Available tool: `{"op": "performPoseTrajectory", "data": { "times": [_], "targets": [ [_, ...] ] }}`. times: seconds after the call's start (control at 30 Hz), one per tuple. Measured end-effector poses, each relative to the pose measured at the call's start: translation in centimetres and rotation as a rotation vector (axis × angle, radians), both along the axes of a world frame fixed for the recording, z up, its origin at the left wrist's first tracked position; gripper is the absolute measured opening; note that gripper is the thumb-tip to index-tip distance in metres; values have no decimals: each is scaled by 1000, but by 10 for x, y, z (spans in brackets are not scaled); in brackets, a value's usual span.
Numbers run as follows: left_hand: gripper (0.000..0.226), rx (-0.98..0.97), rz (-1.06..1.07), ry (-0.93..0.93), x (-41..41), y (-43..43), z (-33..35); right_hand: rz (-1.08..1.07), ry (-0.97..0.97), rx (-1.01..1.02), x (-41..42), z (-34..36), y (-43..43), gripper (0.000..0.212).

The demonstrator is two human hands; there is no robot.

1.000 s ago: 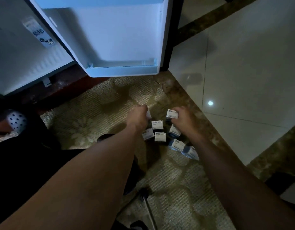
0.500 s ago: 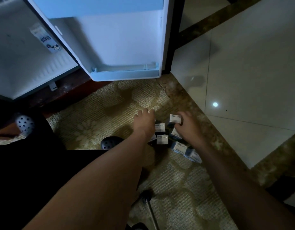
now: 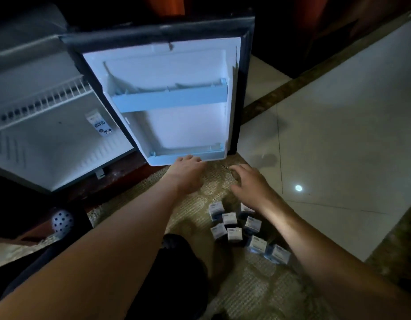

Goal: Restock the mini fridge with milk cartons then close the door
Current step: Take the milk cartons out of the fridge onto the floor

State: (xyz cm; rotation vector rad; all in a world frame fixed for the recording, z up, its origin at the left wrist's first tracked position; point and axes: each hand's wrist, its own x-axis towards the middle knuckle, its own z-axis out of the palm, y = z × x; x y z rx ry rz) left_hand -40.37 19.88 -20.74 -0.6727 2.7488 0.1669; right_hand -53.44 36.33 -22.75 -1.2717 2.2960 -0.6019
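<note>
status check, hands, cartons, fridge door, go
Left hand at door's bottom shelf, right hand open, nothing held. Milk cartons clustered on rug; one carton inside fridge. Door wide open, nothing blocking.

A beige patterned rug (image 3: 257, 287) is spread over the lower middle of the floor. To its right, pale glossy floor tiles (image 3: 338, 139) are laid, and a small bright spot of reflected light (image 3: 298, 188) is seen on them. The tiled area is edged by a dark brown mottled stone border (image 3: 292, 88) that runs diagonally toward the upper right. At the lower left, a white shoe with dark dots (image 3: 61, 221) is seen beside a dark trouser leg (image 3: 181, 269). The background at the top is lost in darkness.
</note>
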Motion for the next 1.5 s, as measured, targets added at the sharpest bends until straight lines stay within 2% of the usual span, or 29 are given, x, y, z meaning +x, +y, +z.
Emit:
{"op": "performPoseTrajectory", "data": {
  "times": [0.13, 0.27, 0.4, 0.73, 0.9, 1.07, 1.3, 1.5],
  "targets": [
    [54, -74, 39, -36, 40, -41, 50, 103, 72, -44, 23, 38, -39, 50],
    [49, -147, 115, 22, 91, -68, 79, 234, 111, -72, 56, 73, -83, 50],
    [42, -151, 212, 43, 145, -86, 88, 379, 150, -102, 90, 94, -128, 51],
    [49, -174, 359, 49, 235, -143, 87, 613, 329, -108, 167, 116, -217, 49],
    [48, -153, 426, 97, 248, -186, 63, 696, 408, -79, 182, 103, -266, 48],
    [51, -129, 486, 222, 243, -232, 23, 747, 437, -13, 188, 69, -334, 50],
    [55, -165, 488, 258, 233, -291, -32, 694, 411, -24, 194, 7, -416, 55],
    [58, -122, 575, 312, 237, -314, -77, 633, 413, -101, 192, -35, -467, 63]
  ]
}}
